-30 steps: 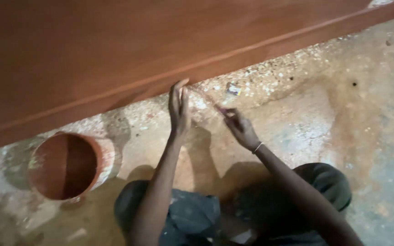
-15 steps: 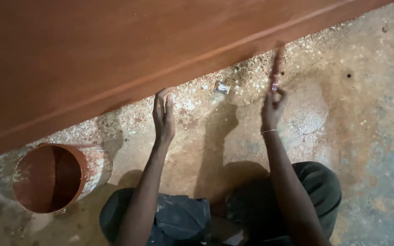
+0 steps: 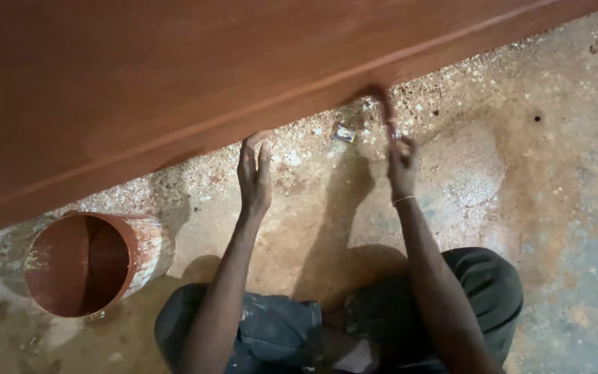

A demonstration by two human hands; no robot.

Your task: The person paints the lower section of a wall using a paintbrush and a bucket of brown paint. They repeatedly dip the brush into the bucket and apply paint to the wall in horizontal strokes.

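A large reddish-brown wooden panel [image 3: 174, 90] fills the upper part of the head view. My left hand [image 3: 254, 176] is flat with fingers together, its fingertips at the panel's lower edge. My right hand [image 3: 400, 161] grips a thin brush-like tool [image 3: 386, 105], blurred, whose tip touches the panel's lower edge. A thin bracelet is on my right wrist. My knees in dark trousers [image 3: 278, 332] are below.
A bucket stained reddish-brown [image 3: 91, 260] stands on the floor at the lower left. A small shiny scrap [image 3: 342, 132] lies near the panel's edge. The concrete floor [image 3: 555, 173] is stained and strewn with sawdust.
My right hand swung out to the right and then came back up to the panel's edge with the tool. My left hand stayed at the edge. The view shifted slightly.
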